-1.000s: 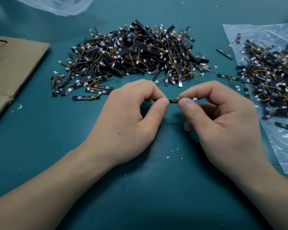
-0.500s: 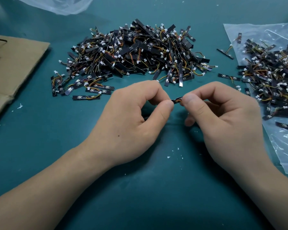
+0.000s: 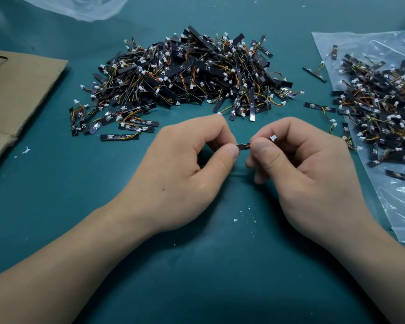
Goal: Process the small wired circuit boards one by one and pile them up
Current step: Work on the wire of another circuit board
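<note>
Black and narrow, one small wired circuit board (image 3: 243, 146) is pinched at both ends. The left hand (image 3: 185, 174) clamps one end between thumb and curled forefinger, and the right hand (image 3: 302, 174) clamps the other end the same way, the two thumbs nearly meeting. Only a short stretch of the strip shows between them. A small white plastic connector (image 3: 273, 137) pokes up by the right forefinger. What exactly the fingers are doing to the strip is hidden.

The board is held on the person's side of the big heap of black boards with orange and yellow wires (image 3: 192, 73), over the teal work mat (image 3: 197, 265). Right of the heap, a clear plastic bag (image 3: 360, 47) lies flat with a second, looser spread of boards (image 3: 384, 113) on it. Left of the heap lies a sheet of brown cardboard (image 3: 21, 90). Beyond the heap is a crumpled bit of clear film (image 3: 80, 8).

This looks like the working step on a single piece, mid-task, with plenty left on the bag. Next, I judge, one hand must let go while the other carries the strip to the heap and drops it. A fresh board must then be teased from the spread right of the heap without dragging tangled neighbours along by their wires.
</note>
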Action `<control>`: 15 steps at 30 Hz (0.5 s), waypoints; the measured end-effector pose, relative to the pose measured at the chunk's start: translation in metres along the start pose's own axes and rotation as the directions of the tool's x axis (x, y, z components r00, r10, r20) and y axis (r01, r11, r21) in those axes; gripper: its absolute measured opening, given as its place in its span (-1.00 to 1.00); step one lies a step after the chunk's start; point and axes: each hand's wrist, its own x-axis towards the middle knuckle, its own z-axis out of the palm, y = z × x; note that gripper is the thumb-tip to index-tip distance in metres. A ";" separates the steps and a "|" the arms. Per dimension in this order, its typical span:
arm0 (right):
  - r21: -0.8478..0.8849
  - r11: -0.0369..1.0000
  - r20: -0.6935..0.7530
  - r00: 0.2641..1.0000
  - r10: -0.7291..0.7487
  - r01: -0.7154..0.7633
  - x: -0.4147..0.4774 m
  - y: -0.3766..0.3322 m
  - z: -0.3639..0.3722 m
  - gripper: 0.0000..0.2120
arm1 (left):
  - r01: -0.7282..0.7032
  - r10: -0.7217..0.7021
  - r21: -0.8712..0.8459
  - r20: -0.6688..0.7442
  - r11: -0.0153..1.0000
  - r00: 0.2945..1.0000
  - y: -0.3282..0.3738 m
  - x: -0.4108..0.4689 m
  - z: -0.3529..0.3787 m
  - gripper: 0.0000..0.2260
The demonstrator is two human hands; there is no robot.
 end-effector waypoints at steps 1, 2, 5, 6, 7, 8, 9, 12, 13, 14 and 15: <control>0.006 1.000 0.002 1.000 0.000 0.000 0.000 0.000 0.000 -0.89 | 0.002 -0.002 -0.003 -0.007 1.000 1.000 0.000 0.000 0.000 -0.88; 0.015 1.000 0.001 1.000 0.000 0.000 0.000 -0.001 0.000 -0.89 | 0.001 -0.001 -0.004 -0.016 1.000 1.000 0.000 0.000 0.000 -0.88; 0.000 1.000 0.007 1.000 -0.006 0.006 0.000 -0.001 0.000 -0.89 | 0.000 0.000 0.010 -0.024 1.000 1.000 0.001 -0.001 0.001 -0.87; -0.010 1.000 0.010 1.000 -0.009 0.009 0.000 -0.001 0.000 -0.89 | 0.001 0.000 0.016 -0.023 1.000 1.000 0.001 -0.001 0.001 -0.87; -0.014 1.000 0.008 1.000 -0.011 0.011 0.000 -0.001 0.000 -0.89 | 0.001 0.000 0.019 -0.025 1.000 1.000 0.001 -0.001 0.001 -0.87; -0.011 1.000 0.003 1.000 -0.011 0.011 0.000 -0.001 0.000 -0.89 | 0.001 0.000 0.019 -0.029 1.000 1.000 0.001 -0.001 0.001 -0.87; -0.006 1.000 -0.002 1.000 -0.008 0.008 0.000 -0.001 0.000 -0.88 | 0.002 -0.001 0.015 -0.033 1.000 0.999 0.001 0.000 0.001 -0.86; -0.019 1.000 0.002 1.000 -0.003 0.003 0.000 -0.002 0.000 -0.88 | 0.003 -0.002 0.021 -0.038 1.000 0.999 0.001 0.000 0.001 -0.86; -0.026 1.000 0.006 1.000 -0.003 0.003 -0.001 -0.002 0.000 -0.88 | 0.001 0.000 0.030 -0.040 1.000 0.999 0.001 0.000 0.001 -0.86; -0.028 1.000 0.005 1.000 -0.003 0.003 -0.001 -0.002 0.000 -0.88 | -0.001 0.002 0.034 -0.042 0.999 0.999 0.002 0.000 0.001 -0.87; -0.025 1.000 0.000 1.000 -0.003 0.003 -0.001 -0.002 0.000 -0.88 | -0.004 0.005 0.029 -0.044 1.000 0.999 0.002 0.000 0.001 -0.87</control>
